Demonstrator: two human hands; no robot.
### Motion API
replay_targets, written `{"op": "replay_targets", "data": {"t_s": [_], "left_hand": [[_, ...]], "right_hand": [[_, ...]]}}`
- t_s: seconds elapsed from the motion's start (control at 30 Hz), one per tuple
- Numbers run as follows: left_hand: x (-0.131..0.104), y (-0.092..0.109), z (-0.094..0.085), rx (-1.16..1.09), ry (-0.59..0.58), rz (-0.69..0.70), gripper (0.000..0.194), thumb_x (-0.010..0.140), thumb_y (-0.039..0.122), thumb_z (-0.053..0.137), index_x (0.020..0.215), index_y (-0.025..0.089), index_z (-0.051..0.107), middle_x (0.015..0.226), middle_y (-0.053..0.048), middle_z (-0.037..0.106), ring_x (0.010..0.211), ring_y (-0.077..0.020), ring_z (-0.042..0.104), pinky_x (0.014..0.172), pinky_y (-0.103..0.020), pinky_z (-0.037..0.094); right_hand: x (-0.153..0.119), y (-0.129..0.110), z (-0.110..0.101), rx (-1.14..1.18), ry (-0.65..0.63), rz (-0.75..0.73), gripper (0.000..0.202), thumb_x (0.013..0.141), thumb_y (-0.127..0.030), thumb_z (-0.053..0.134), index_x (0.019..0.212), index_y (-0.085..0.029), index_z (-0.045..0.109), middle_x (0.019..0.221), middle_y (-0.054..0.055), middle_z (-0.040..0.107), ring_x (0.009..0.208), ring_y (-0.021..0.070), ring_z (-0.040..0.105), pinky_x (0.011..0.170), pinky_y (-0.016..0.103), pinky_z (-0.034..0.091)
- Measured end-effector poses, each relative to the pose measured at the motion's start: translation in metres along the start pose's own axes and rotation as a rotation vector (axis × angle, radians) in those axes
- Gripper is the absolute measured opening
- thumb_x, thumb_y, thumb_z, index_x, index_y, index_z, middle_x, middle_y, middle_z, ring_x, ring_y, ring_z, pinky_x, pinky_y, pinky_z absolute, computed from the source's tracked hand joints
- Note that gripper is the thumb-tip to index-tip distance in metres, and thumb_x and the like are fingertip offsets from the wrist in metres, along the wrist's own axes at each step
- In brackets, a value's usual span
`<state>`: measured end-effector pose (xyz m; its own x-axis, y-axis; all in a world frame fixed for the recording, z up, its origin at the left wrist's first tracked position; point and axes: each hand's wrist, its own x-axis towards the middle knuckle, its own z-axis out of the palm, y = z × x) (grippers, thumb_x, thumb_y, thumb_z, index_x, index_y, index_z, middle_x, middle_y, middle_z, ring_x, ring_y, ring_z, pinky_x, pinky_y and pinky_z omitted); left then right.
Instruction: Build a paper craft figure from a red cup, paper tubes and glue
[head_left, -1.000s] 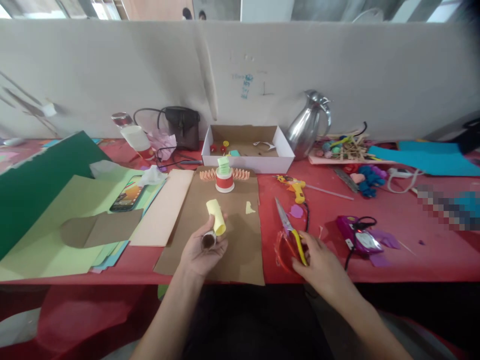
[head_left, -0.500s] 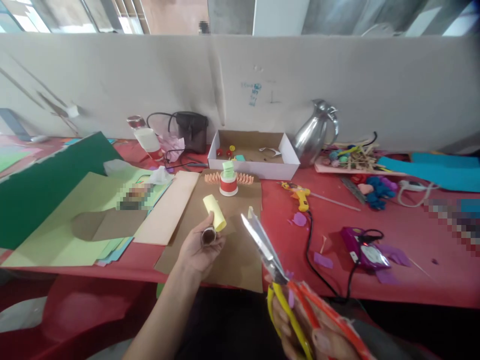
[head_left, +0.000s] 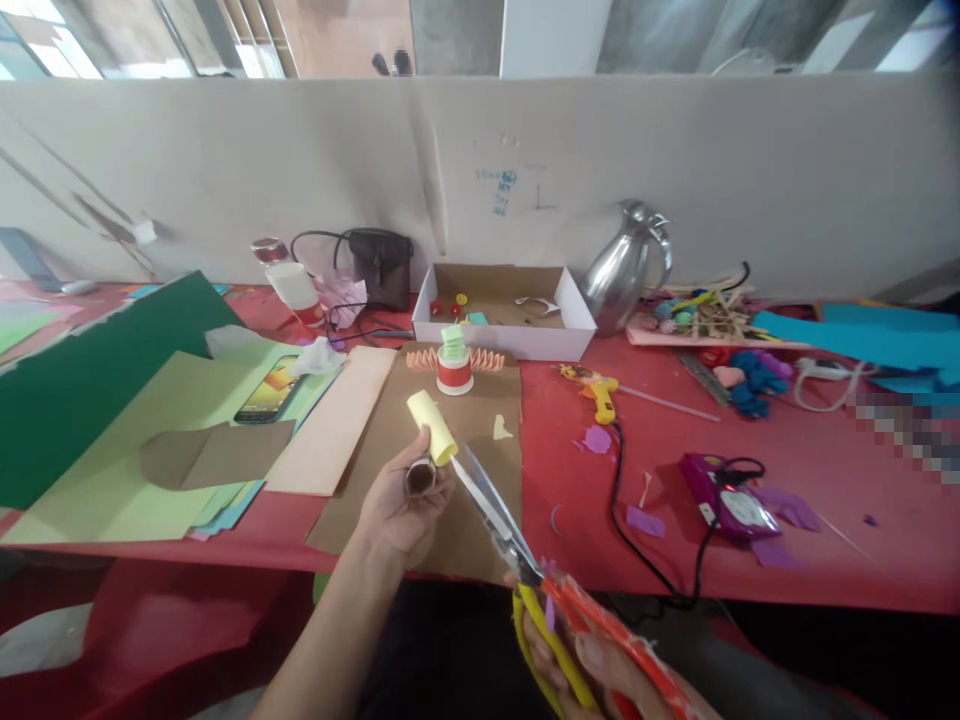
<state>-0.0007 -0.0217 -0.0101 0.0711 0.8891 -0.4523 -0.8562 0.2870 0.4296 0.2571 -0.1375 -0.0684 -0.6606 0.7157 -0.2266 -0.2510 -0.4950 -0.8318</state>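
Yellow paper roll point(head_left: 432, 427) and brown tube point(head_left: 421, 477) grasped in my left hand point(head_left: 397, 505), over brown cardboard point(head_left: 487, 400). Right hand point(head_left: 592, 665) grips scissors point(head_left: 495, 518), blades parted, by roll. Red tabletop point(head_left: 570, 500) cluttered; pale partition point(head_left: 300, 150) behind.

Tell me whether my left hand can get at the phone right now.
Probably not without freeing itself first: your left hand holds a yellow paper roll and a tube, though nothing seems to block the way to the phone.

No legible txt, just blurry blue h/w marks point(head_left: 504, 190) on wht partition point(head_left: 300, 150)
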Motion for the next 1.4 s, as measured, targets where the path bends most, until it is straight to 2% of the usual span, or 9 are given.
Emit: {"op": "replay_targets", "data": {"t_s": [0.27,0.37,0.47,0.6,0.73,0.97,1.07,1.2,1.4], "left_hand": [[-0.007,-0.009,0.002,0.071,0.061,0.025,0.003,0.088,0.011,0.062,0.086,0.011,0.063,0.073,-0.004,0.065,0.05,-0.0084,0.056,0.044,-0.018,0.048],[-0.009,-0.013,0.0,0.18,0.091,0.076,0.004,0.084,0.012,0.068,0.081,0.012,0.065,0.069,-0.003,0.065,0.051,-0.0085,0.058,0.047,-0.017,0.05],[-0.009,-0.013,-0.006,0.32,0.063,0.151,0.012,0.078,0.018,0.075,0.075,0.012,0.065,0.062,0.0,0.061,0.044,-0.0061,0.052,0.043,-0.016,0.044],[-0.008,-0.009,-0.011,0.422,0.015,0.211,0.02,0.072,0.025,0.082,0.073,0.012,0.066,0.058,0.001,0.06,0.042,-0.0041,0.047,0.04,-0.014,0.038],[-0.01,-0.003,-0.01,0.459,0.014,0.223,0.022,0.068,0.027,0.084,0.072,0.012,0.068,0.054,0.002,0.058,0.039,-0.0022,0.043,0.037,-0.012,0.03],[-0.016,-0.005,-0.008,0.626,-0.071,0.06,0.027,0.065,0.032,0.086,0.069,0.01,0.071,0.045,-0.002,0.057,0.033,-0.0035,0.039,0.034,-0.015,0.019],[-0.018,-0.004,-0.007,0.653,-0.097,0.039,0.03,0.062,0.035,0.087,0.068,0.01,0.071,0.045,-0.003,0.059,0.033,-0.004,0.04,0.035,-0.015,0.02],[-0.019,0.002,-0.009,0.683,-0.105,0.039,0.029,0.062,0.034,0.087,0.072,0.012,0.072,0.048,-0.001,0.059,0.034,-0.0036,0.04,0.035,-0.015,0.02],[-0.022,0.0,-0.014,0.769,-0.167,-0.044,0.025,0.066,0.033,0.085,0.075,0.011,0.075,0.051,-0.002,0.059,0.034,-0.0029,0.038,0.035,-0.016,0.019]], "right_hand": [[0.029,-0.027,0.02,0.114,-0.016,0.041,0.034,0.095,-0.033,0.06,0.125,-0.017,0.058,0.126,0.01,0.06,0.106,0.0232,0.063,0.088,0.045,0.055],[0.036,-0.024,0.025,0.157,-0.019,0.033,0.041,0.093,-0.047,0.059,0.123,-0.018,0.058,0.109,0.008,0.064,0.081,0.0168,0.065,0.068,0.032,0.057],[0.043,-0.021,0.028,0.191,-0.005,0.011,0.061,0.085,-0.069,0.057,0.123,-0.021,0.054,0.085,0.002,0.059,0.05,0.0068,0.05,0.04,0.018,0.039],[0.045,-0.024,0.034,0.197,-0.006,0.024,0.072,0.08,-0.078,0.053,0.124,-0.021,0.049,0.07,-0.005,0.049,0.035,0.001,0.03,0.03,0.015,0.024],[0.039,-0.031,0.036,0.163,0.042,0.068,0.066,0.083,-0.073,0.053,0.122,-0.021,0.046,0.069,-0.008,0.047,0.035,-0.0009,0.027,0.029,0.011,0.026],[0.048,-0.027,0.03,0.26,-0.082,0.008,0.065,0.085,-0.075,0.048,0.123,-0.022,0.045,0.074,-0.005,0.051,0.039,0.0011,0.035,0.034,0.012,0.031],[0.052,-0.028,0.033,0.217,-0.028,-0.003,0.07,0.081,-0.077,0.052,0.121,-0.02,0.046,0.069,-0.006,0.049,0.038,0.001,0.031,0.031,0.012,0.027],[0.049,-0.028,0.035,0.119,0.017,-0.003,0.059,0.09,-0.069,0.048,0.119,-0.018,0.049,0.058,-0.008,0.046,0.03,0.002,0.025,0.027,0.014,0.023],[0.04,-0.035,0.036,0.091,0.079,0.008,0.064,0.082,-0.078,0.049,0.112,-0.022,0.056,0.06,-0.004,0.05,0.037,0.008,0.037,0.032,0.02,0.033]]}}
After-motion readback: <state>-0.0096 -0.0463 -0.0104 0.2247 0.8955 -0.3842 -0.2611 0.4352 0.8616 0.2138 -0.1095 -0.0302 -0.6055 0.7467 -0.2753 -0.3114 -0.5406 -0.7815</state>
